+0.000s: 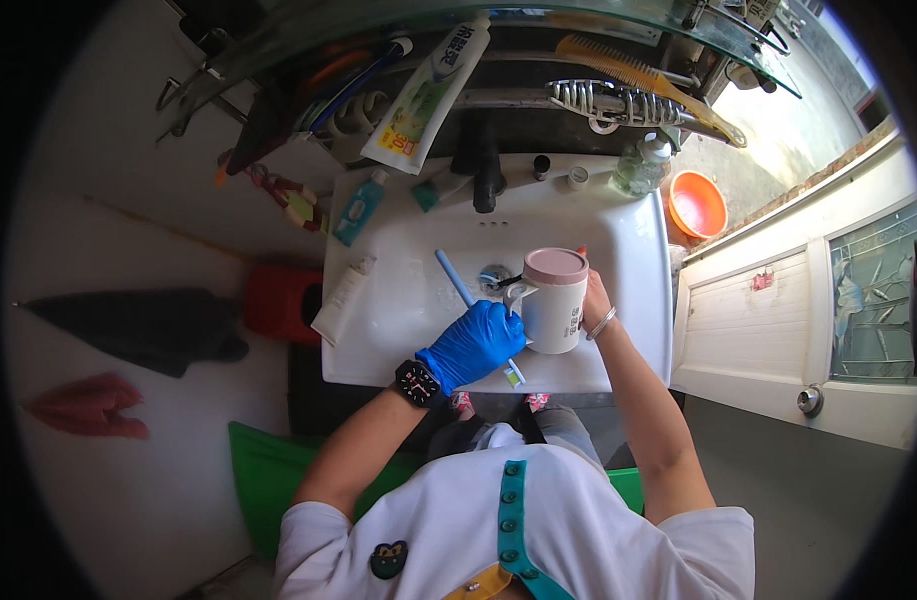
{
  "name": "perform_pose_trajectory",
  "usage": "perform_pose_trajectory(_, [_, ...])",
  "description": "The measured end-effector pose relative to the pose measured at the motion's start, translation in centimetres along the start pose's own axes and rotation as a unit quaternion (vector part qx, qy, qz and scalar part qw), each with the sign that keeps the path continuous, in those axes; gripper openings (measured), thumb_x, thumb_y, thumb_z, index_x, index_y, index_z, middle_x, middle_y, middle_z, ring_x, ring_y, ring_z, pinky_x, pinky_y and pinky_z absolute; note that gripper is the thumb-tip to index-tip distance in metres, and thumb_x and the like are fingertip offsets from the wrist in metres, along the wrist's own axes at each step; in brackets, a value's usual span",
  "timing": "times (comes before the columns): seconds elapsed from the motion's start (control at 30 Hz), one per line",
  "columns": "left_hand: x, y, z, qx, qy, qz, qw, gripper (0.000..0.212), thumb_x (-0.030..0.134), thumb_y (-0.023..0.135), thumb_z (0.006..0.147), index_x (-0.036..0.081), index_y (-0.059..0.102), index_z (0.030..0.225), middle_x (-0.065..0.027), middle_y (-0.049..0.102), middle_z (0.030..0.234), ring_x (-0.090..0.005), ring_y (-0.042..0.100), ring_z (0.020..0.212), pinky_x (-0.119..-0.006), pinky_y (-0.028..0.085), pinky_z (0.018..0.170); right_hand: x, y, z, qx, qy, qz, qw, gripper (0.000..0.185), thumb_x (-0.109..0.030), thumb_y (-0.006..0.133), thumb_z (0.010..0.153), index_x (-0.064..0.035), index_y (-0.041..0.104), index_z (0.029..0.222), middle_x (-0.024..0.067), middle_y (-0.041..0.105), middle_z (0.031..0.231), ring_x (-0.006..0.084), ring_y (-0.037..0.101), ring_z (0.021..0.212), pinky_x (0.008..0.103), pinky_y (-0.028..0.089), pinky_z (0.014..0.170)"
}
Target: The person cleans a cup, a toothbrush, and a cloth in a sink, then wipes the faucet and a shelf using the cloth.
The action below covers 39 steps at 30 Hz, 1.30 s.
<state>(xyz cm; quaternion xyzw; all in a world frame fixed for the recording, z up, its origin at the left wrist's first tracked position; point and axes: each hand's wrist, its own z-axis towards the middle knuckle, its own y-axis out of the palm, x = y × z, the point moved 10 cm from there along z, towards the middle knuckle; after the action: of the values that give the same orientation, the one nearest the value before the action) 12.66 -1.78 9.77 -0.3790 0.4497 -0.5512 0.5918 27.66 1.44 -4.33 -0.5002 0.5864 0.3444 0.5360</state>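
My left hand (pixel 477 341), in a blue disposable glove, is closed around a light-blue toothbrush (pixel 454 276). The brush slants across the basin, its bristle head (pixel 514 375) poking out below my fist. My gloved fingers also meet the handle (pixel 520 294) of a white mug with a pink lid (pixel 554 315); whether they grip that handle is hard to tell. Bare, my right hand (pixel 596 300) holds the mug's right side, most of its fingers hidden behind it. Beyond the mug, a thin dark stick reaches toward the drain (pixel 494 277) of the white washbasin (pixel 398 300).
A black faucet (pixel 486 187) stands behind the bowl. Around the rim are a teal tube (pixel 359 208), a white tube (pixel 344 301) and a pump bottle (pixel 643 165). Above hangs a glass shelf (pixel 616 13), near a toothpaste tube (pixel 432 97) and a comb (pixel 646 79). A door (pixel 788 300) stands right.
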Motion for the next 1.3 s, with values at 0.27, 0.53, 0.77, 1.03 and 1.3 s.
perform_pose_trajectory(0.27, [-1.1,4.1,-1.6,-0.057,0.011,-0.143,0.988,0.016,0.014,0.058,0.069,0.008,0.059,0.083,-0.0076,0.053,0.084,-0.0228,0.048,0.066,-0.032,0.039,0.062,-3.8,2.9,-2.0,-0.157,-0.014,0.304,0.940,0.066,-0.049,0.064,0.073,0.0024,0.049,0.112,0.0081,0.060,0.094,0.0146,0.058,0.083,0.0286,0.048,0.073])
perform_pose_trajectory(0.53, [-6.9,10.6,-6.5,-0.242,-0.229,-0.061,0.941,0.064,0.026,0.062,0.074,0.009,0.035,0.130,-0.0163,0.042,0.126,-0.0276,0.054,0.086,-0.038,0.045,0.073,-2.9,-3.6,-0.1,0.057,0.028,0.197,0.978,0.052,-0.040,0.062,0.076,0.0025,0.052,0.104,0.0090,0.060,0.090,0.0146,0.058,0.082,0.0280,0.047,0.071])
perform_pose_trajectory(0.77, [-6.6,13.2,-8.7,-0.084,-0.153,-0.096,0.980,0.048,0.020,0.058,0.080,0.008,0.042,0.123,-0.0135,0.051,0.115,-0.0233,0.057,0.083,-0.034,0.047,0.073,-10.6,0.2,-2.1,0.083,-0.136,0.005,0.987,0.072,-0.046,0.069,0.065,0.0038,0.047,0.112,0.0146,0.059,0.100,0.0219,0.057,0.093,0.0322,0.044,0.081])
perform_pose_trajectory(1.03, [-11.0,6.7,-8.3,0.084,-0.511,-0.637,0.572,0.034,0.040,0.043,0.091,0.010,0.054,0.102,0.0003,0.055,0.079,-0.0054,0.049,0.062,-0.018,0.037,0.054,-14.3,4.6,-2.3,0.045,-0.257,-0.228,0.938,0.082,-0.059,0.068,0.058,0.0031,0.048,0.109,0.0172,0.058,0.095,0.0311,0.056,0.092,0.0379,0.044,0.082])
perform_pose_trajectory(1.3, [-11.7,6.3,-14.0,0.134,-0.486,-0.761,0.409,0.038,0.043,0.046,0.088,0.008,0.059,0.079,-0.0047,0.061,0.076,-0.0066,0.048,0.062,-0.019,0.039,0.059,-18.2,3.6,2.3,0.068,-0.088,-0.292,0.950,0.049,-0.048,0.063,0.071,-0.0071,0.060,0.097,0.0153,0.063,0.080,0.0308,0.062,0.076,0.0363,0.049,0.069])
